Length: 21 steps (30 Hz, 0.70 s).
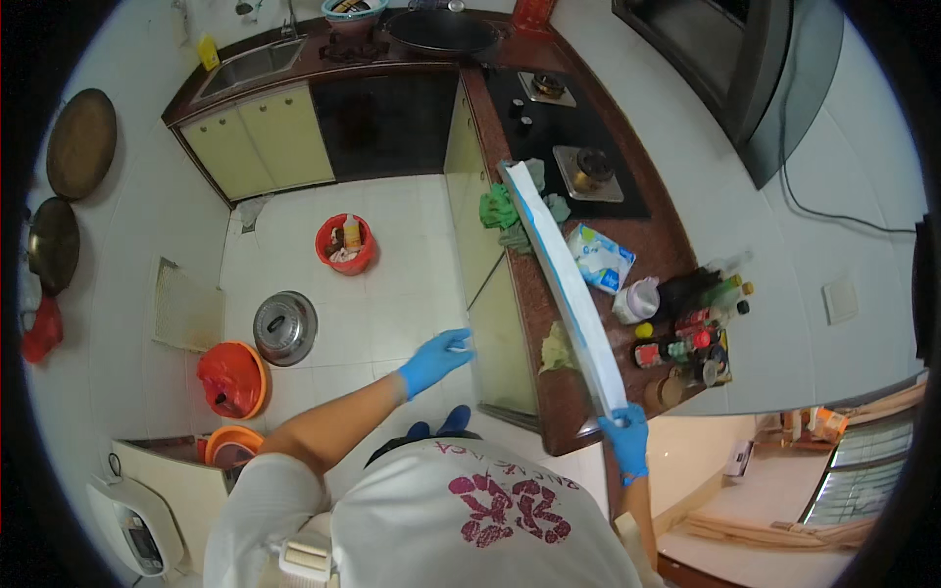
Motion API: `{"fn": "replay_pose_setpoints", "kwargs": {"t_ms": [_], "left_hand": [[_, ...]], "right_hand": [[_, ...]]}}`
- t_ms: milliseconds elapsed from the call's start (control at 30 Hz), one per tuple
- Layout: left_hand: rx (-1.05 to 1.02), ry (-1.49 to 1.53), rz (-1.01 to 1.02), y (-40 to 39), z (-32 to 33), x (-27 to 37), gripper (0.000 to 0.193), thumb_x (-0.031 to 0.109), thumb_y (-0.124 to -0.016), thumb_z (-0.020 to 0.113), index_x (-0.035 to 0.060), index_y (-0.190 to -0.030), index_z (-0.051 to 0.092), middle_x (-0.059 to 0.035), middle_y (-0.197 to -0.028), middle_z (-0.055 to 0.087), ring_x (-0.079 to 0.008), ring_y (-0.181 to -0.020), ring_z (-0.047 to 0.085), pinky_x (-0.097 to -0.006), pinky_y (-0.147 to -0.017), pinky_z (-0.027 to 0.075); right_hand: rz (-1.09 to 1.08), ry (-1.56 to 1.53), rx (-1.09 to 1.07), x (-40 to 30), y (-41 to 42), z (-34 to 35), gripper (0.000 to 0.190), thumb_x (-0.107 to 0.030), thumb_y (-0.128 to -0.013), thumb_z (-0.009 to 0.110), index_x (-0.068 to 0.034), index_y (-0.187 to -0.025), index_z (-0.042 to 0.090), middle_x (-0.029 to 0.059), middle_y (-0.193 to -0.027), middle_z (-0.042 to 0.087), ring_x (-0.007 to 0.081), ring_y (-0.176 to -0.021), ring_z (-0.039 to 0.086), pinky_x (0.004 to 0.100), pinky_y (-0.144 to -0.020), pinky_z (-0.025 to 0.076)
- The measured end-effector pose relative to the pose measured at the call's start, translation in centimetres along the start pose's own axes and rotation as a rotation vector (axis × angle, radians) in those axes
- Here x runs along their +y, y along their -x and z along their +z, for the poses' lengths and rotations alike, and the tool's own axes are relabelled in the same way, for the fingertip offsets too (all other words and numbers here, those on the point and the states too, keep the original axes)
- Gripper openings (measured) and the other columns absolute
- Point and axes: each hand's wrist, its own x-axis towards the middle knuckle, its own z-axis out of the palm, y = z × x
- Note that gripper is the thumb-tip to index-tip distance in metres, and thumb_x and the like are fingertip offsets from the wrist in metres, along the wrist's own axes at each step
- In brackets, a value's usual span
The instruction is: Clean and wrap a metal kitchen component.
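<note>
My right hand (626,441), in a blue glove, grips the near end of a long, narrow white panel with a blue edge (567,290). The panel slants over the counter, its far end by the gas hob. My left hand (435,362), also gloved in blue, is over the floor beside the cabinet front. A small whitish spot shows at its fingers, too blurred to name. Green cloths (500,207) lie under the panel's far end. Right of the panel rest a pack of tissues (601,257) and a jar with a pale lid (637,300).
Several bottles (691,316) crowd the counter's right side. On the black gas hob (540,121) are two burners; a large wok (442,31) stands behind. A red bucket (345,245), a metal pot lid (285,328) and orange basins (234,378) are on the floor. A range hood (742,66) juts out upper right.
</note>
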Motion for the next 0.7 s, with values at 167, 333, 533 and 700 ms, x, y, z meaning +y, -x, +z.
{"fn": "replay_pose_setpoints", "kwargs": {"t_ms": [167, 333, 533, 700], "left_hand": [[-0.183, 0.515, -0.362, -7.9, 9.0, 8.3, 0.071, 0.036, -0.081, 0.063, 0.008, -0.134, 0.025, -0.0078, -0.116, 0.047, -0.018, -0.101, 0.05, -0.0364, -0.089, 0.042], [-0.307, 0.864, -0.276, -12.5, 11.1, 10.1, 0.051, 0.03, -0.082, 0.061, 0.0082, -0.121, 0.036, -0.0088, -0.113, 0.05, -0.0203, -0.098, 0.055, -0.0388, -0.083, 0.047], [-0.227, 0.913, -0.046, -16.1, 8.9, 12.4, 0.039, 0.021, -0.085, 0.057, 0.0089, -0.118, 0.039, -0.0092, -0.107, 0.055, -0.0227, -0.093, 0.059, -0.0394, -0.078, 0.051], [-0.253, 0.942, 0.02, -21.9, 3.0, 15.5, 0.036, 0.017, -0.085, 0.056, 0.0078, -0.117, 0.04, -0.0106, -0.107, 0.055, -0.0235, -0.094, 0.059, -0.0409, -0.08, 0.051]], "right_hand": [[0.012, -0.115, 0.0, -0.1, -0.5, -0.5, 0.024, -0.012, -0.059, 0.077, -0.004, -0.073, 0.059, 0.0143, -0.096, 0.053, 0.0288, -0.089, 0.052, 0.0353, -0.077, 0.044], [-0.081, -0.03, 0.017, -2.2, -1.2, -1.2, 0.025, -0.01, -0.056, 0.078, -0.006, -0.073, 0.059, 0.0154, -0.099, 0.053, 0.0303, -0.09, 0.052, 0.0374, -0.076, 0.043], [-0.277, 0.232, 0.126, -6.9, -4.6, 0.4, 0.029, -0.012, -0.054, 0.079, -0.009, -0.075, 0.059, 0.0182, -0.105, 0.052, 0.0327, -0.094, 0.051, 0.0412, -0.08, 0.041], [-0.267, 0.305, -0.041, -15.5, -9.7, 1.2, 0.041, -0.012, -0.051, 0.078, -0.011, -0.087, 0.059, 0.0186, -0.116, 0.049, 0.0332, -0.106, 0.048, 0.0399, -0.09, 0.038]]}}
